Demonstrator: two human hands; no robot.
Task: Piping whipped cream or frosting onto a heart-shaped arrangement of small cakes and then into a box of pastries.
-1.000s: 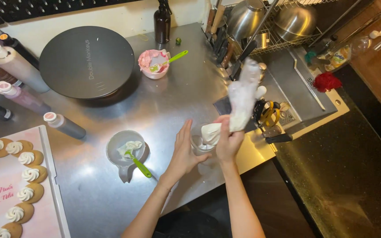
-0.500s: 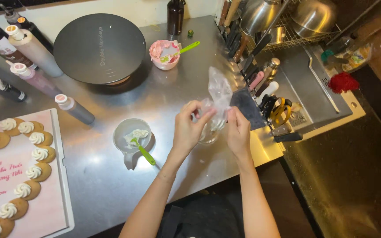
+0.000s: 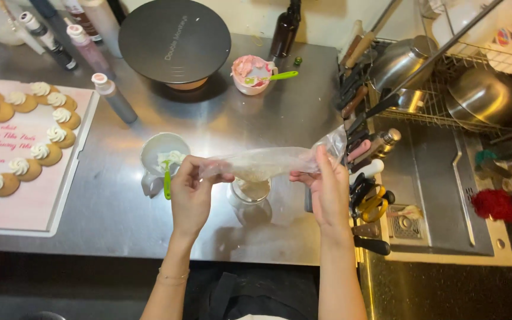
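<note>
A: What's changed vs. half a sec ago?

B: The clear piping bag (image 3: 268, 161) stood up and angled toward the knife rack then; now it's pulled out flat, horizontal, over a small glass cup (image 3: 251, 198) on the steel counter (image 3: 108, 213).

A: Hands?

B: Left hand (image 3: 191, 192) pinches the bag's left end, thumb + fingers closed on the plastic. Right hand (image 3: 329, 188) grips the right end, fingers curled round it, w/ crumpled excess poking out near the rack. Bag is taut between them, well above the counter, just over the cup.

A: What's nearby?

B: Left of the left hand, a white bowl (image 3: 162, 155) of cream w/ a green spatula (image 3: 167, 181). Farther back, a black turntable (image 3: 174, 40) and a pink bowl (image 3: 250, 74). Far left, a tray of cream-topped cookies (image 3: 37, 118). Right: knives, scissors, sink, drying rack.

A: How to do this bit well?

B: My read: keep even tension, both ends level, so the plastic smooths w/o tearing; stay centred over the cup so any drips land inside. Can't tell if there's cream left inside the bag.
</note>
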